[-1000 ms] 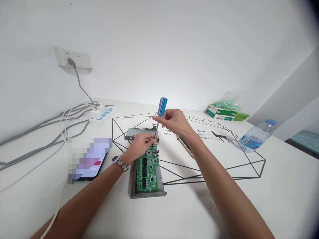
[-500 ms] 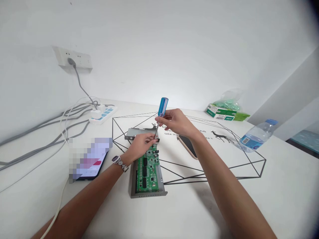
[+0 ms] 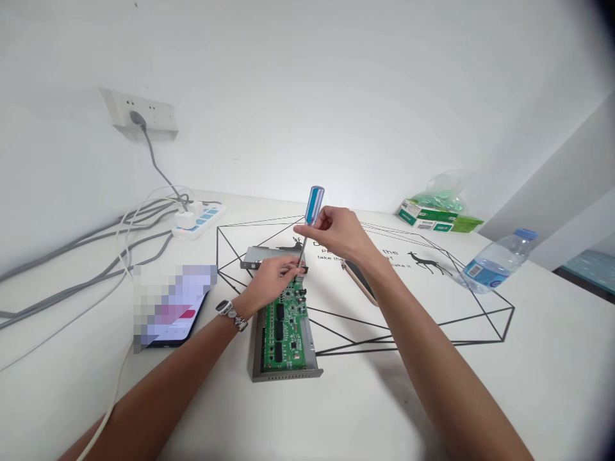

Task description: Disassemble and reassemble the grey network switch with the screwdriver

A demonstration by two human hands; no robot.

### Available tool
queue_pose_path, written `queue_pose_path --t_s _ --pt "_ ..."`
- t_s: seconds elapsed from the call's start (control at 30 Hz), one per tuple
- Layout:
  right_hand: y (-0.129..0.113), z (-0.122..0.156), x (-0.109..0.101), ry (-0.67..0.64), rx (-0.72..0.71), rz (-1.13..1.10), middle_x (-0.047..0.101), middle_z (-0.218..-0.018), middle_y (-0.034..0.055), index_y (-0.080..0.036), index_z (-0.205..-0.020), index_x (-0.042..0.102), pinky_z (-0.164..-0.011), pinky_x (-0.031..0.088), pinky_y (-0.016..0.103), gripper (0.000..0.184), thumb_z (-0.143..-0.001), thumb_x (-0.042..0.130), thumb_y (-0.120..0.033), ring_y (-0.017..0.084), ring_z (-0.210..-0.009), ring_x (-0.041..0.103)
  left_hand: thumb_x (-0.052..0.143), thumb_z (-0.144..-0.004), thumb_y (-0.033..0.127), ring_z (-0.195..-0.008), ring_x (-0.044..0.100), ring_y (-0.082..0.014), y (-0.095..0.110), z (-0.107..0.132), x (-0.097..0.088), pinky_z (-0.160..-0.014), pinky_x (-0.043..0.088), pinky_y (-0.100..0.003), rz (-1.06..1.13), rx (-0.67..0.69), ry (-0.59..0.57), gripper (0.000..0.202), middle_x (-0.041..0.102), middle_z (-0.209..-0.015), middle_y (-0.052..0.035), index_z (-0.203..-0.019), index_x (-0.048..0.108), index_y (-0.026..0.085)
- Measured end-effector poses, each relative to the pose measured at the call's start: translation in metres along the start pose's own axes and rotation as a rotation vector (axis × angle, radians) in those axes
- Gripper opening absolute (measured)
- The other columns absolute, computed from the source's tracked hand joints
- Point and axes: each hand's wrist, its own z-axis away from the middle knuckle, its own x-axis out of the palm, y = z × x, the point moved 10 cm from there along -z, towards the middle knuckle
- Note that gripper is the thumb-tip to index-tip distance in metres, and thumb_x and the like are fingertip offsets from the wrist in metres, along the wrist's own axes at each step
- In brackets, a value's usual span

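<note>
Right hand [image 3: 335,235] pinching a blue-handled screwdriver [image 3: 313,206] above a green circuit board [image 3: 284,330]

The shaft points down to the fingertips of the left hand [image 3: 269,280], just over the board's far end. The board lies in an open grey metal case [image 3: 255,358] mid-table [image 3: 528,384], with a metal cover [image 3: 263,257] just beyond it, a blurred phone [image 3: 175,307] left, and a plastic water bottle [image 3: 494,269] near the right edge.

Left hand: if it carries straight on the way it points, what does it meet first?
The metal shaft of the screwdriver held in the right hand. The left hand's fingertips are already right by it, maybe touching; depth is unclear from this view.
</note>
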Motion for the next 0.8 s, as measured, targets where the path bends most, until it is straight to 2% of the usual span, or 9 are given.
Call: queue_pose_path --t_s 0.1,0.23,0.47,0.6,0.8 --pt "-0.009 0.004 -0.005 0.094 -0.013 0.174 0.057 -0.061 0.0012 -0.021 -0.063 0.048 -0.049 0.033 0.030 0.046 -0.077 0.072 -0.058 0.013 -0.054 0.048 0.058 -0.093 0.031 -0.098 0.074 -0.0245 -0.002 0.000 0.000 -0.092 0.058 -0.039 -0.014 -0.007 0.002 0.023 0.078 -0.103 -0.0096 -0.106 0.070 0.015" --pt "-0.017 0.007 -0.007 0.190 -0.015 0.322 0.057 -0.059 0.0024 -0.021 -0.060 0.049 -0.052 0.030 0.032 0.044 -0.079 0.068 -0.056 0.014 -0.053 0.047 0.057 -0.093 0.027 -0.100 0.073 -0.0236 -0.002 -0.001 0.000 -0.094 0.057 -0.038 -0.022 -0.005 -0.007 0.022 0.078 -0.105 -0.0093 -0.107 0.070 0.015" --pt "-0.020 0.009 -0.003 0.186 -0.014 0.357 0.060 -0.062 0.0049 -0.020 -0.065 0.053 -0.054 0.031 0.032 0.029 -0.085 0.060 -0.040 0.015 -0.055 0.049 0.059 -0.092 0.030 -0.099 0.073 -0.0242 -0.005 -0.002 0.001 -0.093 0.057 -0.038 0.004 -0.026 -0.005 0.023 0.078 -0.105 -0.0089 -0.106 0.070 0.016" --pt "-0.016 0.006 0.000 0.092 -0.029 0.242 0.063 -0.066 0.0047 -0.020 -0.068 0.055 -0.052 0.034 0.031 0.026 -0.085 0.061 -0.038 0.015 -0.057 0.052 0.060 -0.092 0.032 -0.097 0.073 -0.0247 -0.006 -0.002 -0.002 -0.092 0.057 -0.039 -0.028 -0.026 0.014 0.022 0.078 -0.103 -0.0091 -0.103 0.071 0.016" --pt "-0.008 0.001 0.016 -0.217 -0.055 -0.146 0.072 -0.087 0.0087 -0.017 -0.087 0.067 -0.061 0.050 0.031 0.019 -0.087 0.064 -0.036 0.019 -0.078 0.065 0.061 -0.092 0.031 -0.096 0.073 -0.0236 -0.003 0.000 -0.003 -0.089 0.058 -0.037 -0.019 -0.005 0.004 0.024 0.078 -0.105 -0.0092 -0.108 0.070 0.016"
